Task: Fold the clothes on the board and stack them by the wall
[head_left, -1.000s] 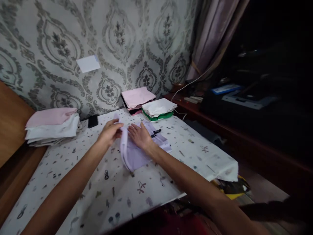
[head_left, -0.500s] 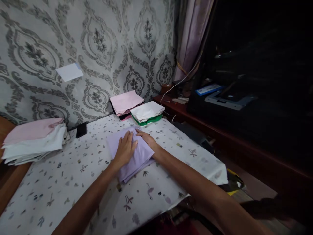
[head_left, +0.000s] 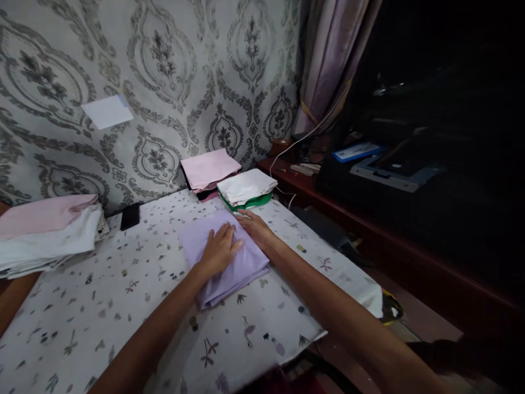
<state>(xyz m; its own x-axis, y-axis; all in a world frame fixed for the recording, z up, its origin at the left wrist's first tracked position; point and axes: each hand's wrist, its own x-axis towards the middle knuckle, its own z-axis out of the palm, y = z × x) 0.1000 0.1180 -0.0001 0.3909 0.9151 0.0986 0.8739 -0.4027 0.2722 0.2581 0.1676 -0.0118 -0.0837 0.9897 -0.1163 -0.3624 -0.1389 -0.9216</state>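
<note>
A folded lavender cloth (head_left: 197, 235) lies flat on the table's patterned white cover (head_left: 135, 306). My left hand (head_left: 219, 253) rests on top of it, fingers stretched out and palm down. Along the cloth's right edge lies my right hand (head_left: 256, 230), its fingers extended toward the far corner and not wrapped round the fabric. Just beyond my right fingertips stands a small stack with a white folded cloth (head_left: 246, 186) over a green one (head_left: 254, 202).
Another stack topped by a pink cloth (head_left: 210, 167) sits against the wall. At the left is a larger pile of pink and white fabric (head_left: 49, 232), near a dark phone (head_left: 130, 216). A white cable (head_left: 299, 138) runs along the reddish-brown ledge (head_left: 297, 175).
My right hand has slid outward to the right, and the lavender cloth's right side is spread wider and smoother. My left hand has shifted slightly right. The view has turned a little right.
</note>
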